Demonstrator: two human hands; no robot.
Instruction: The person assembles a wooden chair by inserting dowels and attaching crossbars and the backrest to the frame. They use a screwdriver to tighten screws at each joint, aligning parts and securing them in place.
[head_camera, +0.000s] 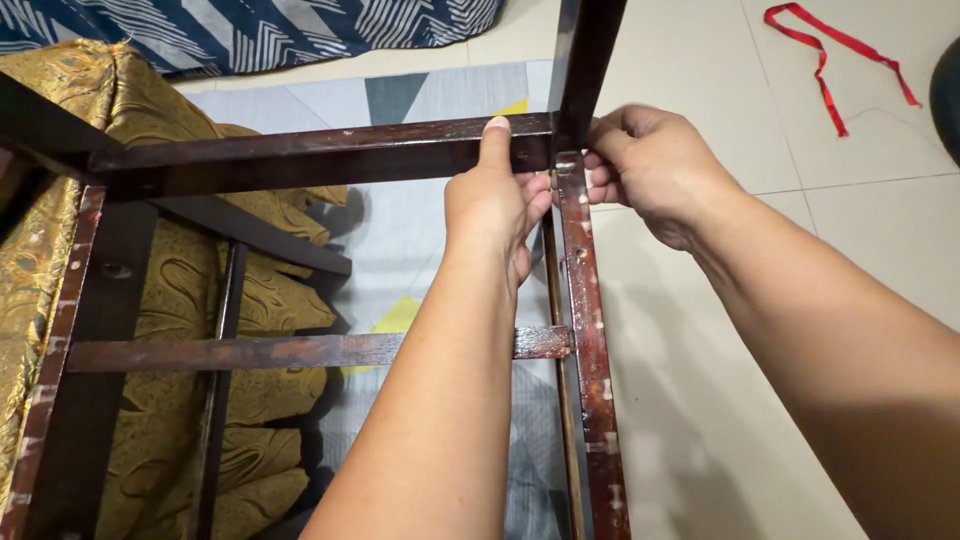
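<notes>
A dark brown wooden furniture frame (300, 150) lies overturned in front of me, its worn rails showing scuffed paint. My left hand (495, 200) rests on the top rail near the corner joint, thumb pressed up against the wood. My right hand (650, 170) curls around the same corner where an upright leg (585, 50) meets the right side rail (590, 330). Whether my fingers pinch something small at the joint is hidden. A lower cross rail (250, 352) runs behind my left forearm.
Gold patterned upholstery (180, 300) fills the left under the frame. A grey mat with yellow and dark shapes (400, 230) lies below. Blue striped fabric (250, 30) is at the top, a red ribbon (830, 60) on the beige tiled floor (750, 400) at upper right.
</notes>
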